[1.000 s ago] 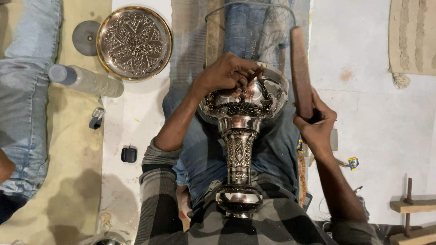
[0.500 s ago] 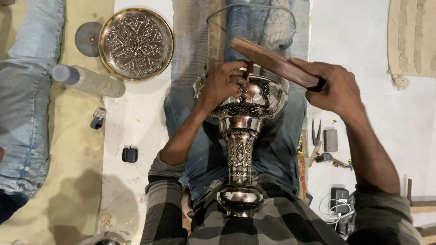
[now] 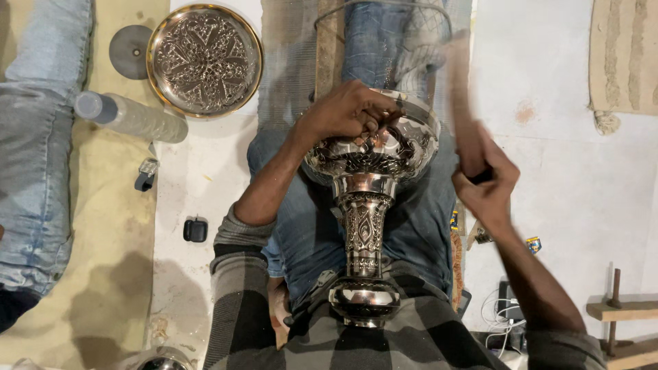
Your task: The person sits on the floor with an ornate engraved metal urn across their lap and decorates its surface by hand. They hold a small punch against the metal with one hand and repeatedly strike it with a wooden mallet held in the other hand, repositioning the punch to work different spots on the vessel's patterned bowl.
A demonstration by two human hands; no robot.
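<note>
A tall engraved silver metal vase (image 3: 363, 226) lies along my lap, its wide bowl away from me and its round foot against my belly. My left hand (image 3: 346, 113) rests on the bowl's rim, fingers curled into it, pinching something small that I cannot make out. My right hand (image 3: 486, 181) grips the dark handle of a wooden mallet (image 3: 459, 96), which is blurred and points away from me, to the right of the bowl.
An engraved round metal tray (image 3: 204, 60) lies on the floor at upper left beside a grey disc (image 3: 130, 49) and a plastic bottle (image 3: 130, 116). Another person's jeans-clad leg (image 3: 38, 144) runs down the left edge. Small tools and cables (image 3: 504, 315) sit at right.
The mallet swung: first upright beside the bowl, then laid across above it, now back up at the right, blurred. My left hand has stayed on the rim.
</note>
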